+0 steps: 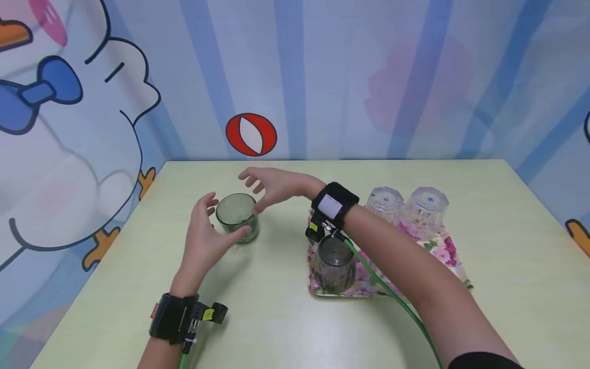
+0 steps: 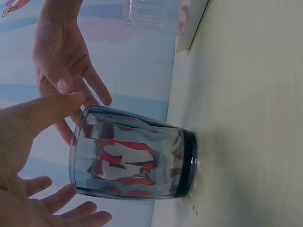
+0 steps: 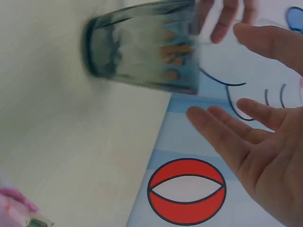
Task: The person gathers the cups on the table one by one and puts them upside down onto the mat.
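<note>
A grey-green drinking glass point(image 1: 238, 218) stands upright on the table, its mouth facing up. My left hand point(image 1: 205, 236) is at its near left side, thumb and fingers spread around the rim. From the far right my right hand point(image 1: 281, 187) reaches over, its fingers loosely bent and its thumb by the rim. In the left wrist view the glass point(image 2: 137, 156) sits between both hands, with neither curled round it. The right wrist view shows the right hand point(image 3: 265, 151) beside the rim with its fingers apart.
A flowered tray point(image 1: 364, 292) lies on the right of the table point(image 1: 276, 328). On it, upside down, are a dark glass point(image 1: 335, 266) and two clear glasses point(image 1: 426, 210), partly behind the right forearm. A green cable point(image 1: 392, 292) runs along that arm. A patterned backdrop point(image 1: 322, 77) stands behind.
</note>
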Demonstrator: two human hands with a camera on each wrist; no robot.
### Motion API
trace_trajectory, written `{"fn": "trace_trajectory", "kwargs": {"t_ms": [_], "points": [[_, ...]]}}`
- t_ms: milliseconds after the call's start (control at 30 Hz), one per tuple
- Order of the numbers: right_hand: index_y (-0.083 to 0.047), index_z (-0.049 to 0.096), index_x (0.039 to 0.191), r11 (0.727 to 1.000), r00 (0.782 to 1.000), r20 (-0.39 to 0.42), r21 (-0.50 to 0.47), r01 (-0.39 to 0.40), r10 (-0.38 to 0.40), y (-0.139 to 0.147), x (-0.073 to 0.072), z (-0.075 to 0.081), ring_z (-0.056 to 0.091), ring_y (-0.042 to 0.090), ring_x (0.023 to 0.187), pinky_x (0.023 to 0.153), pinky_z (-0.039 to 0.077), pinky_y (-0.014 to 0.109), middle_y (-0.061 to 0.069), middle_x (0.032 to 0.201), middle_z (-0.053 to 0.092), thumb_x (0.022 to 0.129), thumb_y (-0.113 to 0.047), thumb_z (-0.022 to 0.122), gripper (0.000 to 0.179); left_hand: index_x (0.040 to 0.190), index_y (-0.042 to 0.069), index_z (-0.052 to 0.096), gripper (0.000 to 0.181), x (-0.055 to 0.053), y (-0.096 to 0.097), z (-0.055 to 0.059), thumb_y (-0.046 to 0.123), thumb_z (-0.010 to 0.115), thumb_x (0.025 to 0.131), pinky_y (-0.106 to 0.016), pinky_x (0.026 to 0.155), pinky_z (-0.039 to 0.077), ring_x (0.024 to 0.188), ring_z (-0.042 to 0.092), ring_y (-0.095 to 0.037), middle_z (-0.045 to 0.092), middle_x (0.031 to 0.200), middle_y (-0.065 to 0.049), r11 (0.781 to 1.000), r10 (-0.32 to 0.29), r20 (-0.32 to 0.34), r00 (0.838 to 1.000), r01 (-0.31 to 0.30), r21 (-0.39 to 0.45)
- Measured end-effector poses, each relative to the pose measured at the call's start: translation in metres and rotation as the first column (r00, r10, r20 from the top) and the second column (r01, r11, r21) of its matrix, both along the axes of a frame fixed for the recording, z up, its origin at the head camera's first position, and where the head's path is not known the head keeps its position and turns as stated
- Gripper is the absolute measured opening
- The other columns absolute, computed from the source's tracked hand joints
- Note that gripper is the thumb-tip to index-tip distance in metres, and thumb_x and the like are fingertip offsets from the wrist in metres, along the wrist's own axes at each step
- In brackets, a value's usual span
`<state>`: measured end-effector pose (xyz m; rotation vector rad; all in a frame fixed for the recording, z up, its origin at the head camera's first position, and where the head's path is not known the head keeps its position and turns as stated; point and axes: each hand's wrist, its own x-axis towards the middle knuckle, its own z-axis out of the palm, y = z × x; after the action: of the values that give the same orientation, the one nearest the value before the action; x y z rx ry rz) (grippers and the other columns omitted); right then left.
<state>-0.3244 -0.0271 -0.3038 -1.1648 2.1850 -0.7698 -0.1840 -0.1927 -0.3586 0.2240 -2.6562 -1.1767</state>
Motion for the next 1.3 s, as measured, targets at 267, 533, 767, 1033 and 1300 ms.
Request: {"fn": "trace_trajectory", "kwargs": {"t_ms": [267, 533, 767, 1033, 1300], "points": [[-0.014, 0.019, 0.151, 0.997, 0.997, 0.067, 0.064, -0.032, 0.028, -0.007, 0.0, -0.02, 0.051, 0.025, 0.129, 0.102, 0.051, 0.035, 0.011, 0.146, 0.042, 0.08, -0.014, 0.075, 0.091, 0.153, 0.012, 0.011, 0.103, -0.004, -0.005, -0.014, 0.025, 0.08, 0.077, -0.05, 0.106, 0.047, 0.137, 0.04, -0.036, 0.031, 0.149, -0.014, 0.991, -0.022, 0.04, 0.999, 0.016, 0.131], [-0.011, 0.018, 0.15, 0.999, 0.993, 0.111, 0.018, -0.032, 0.03, -0.006, 0.003, -0.03, 0.048, 0.022, 0.127, 0.105, 0.047, 0.036, 0.013, 0.142, 0.044, 0.075, -0.012, 0.079, 0.096, 0.152, 0.013, 0.009, 0.102, -0.008, -0.008, -0.023, 0.018, 0.079, 0.077, -0.046, 0.103, 0.05, 0.135, 0.043, -0.039, 0.028, 0.151, -0.017, 0.979, -0.053, 0.063, 0.997, 0.04, 0.199], [-0.014, 0.019, 0.149, 1.0, 0.98, 0.201, -0.015, 0.007, -0.004, -0.002, -0.001, -0.033, 0.05, 0.029, 0.127, 0.103, 0.049, 0.037, 0.013, 0.144, 0.041, 0.075, -0.013, 0.08, 0.096, 0.152, 0.013, 0.008, 0.103, -0.01, -0.01, -0.027, 0.022, 0.079, 0.078, -0.046, 0.106, 0.048, 0.137, 0.041, -0.04, 0.027, 0.153, -0.019, 0.974, -0.066, 0.114, 0.991, 0.039, 0.223], [-0.012, 0.03, 0.142, 1.0, 0.975, 0.224, -0.028, -0.007, 0.013, -0.001, -0.004, -0.035, 0.051, 0.029, 0.123, 0.101, 0.05, 0.034, 0.012, 0.14, 0.045, 0.076, -0.012, 0.079, 0.083, 0.149, 0.014, 0.016, 0.095, -0.009, -0.01, -0.027, 0.026, 0.079, 0.078, -0.046, 0.101, 0.052, 0.139, 0.04, -0.037, 0.026, 0.153, -0.014, 0.965, -0.084, 0.13, 0.988, 0.048, 0.259], [-0.01, 0.034, 0.14, 0.999, 0.977, 0.212, -0.033, -0.019, 0.026, -0.001, -0.003, -0.036, 0.053, 0.029, 0.121, 0.1, 0.05, 0.034, 0.012, 0.137, 0.048, 0.077, -0.011, 0.078, 0.077, 0.147, 0.014, 0.02, 0.092, -0.008, -0.009, -0.028, 0.027, 0.079, 0.078, -0.046, 0.099, 0.053, 0.139, 0.041, -0.035, 0.028, 0.153, -0.012, 0.966, -0.072, 0.125, 0.99, 0.038, 0.257]]}}
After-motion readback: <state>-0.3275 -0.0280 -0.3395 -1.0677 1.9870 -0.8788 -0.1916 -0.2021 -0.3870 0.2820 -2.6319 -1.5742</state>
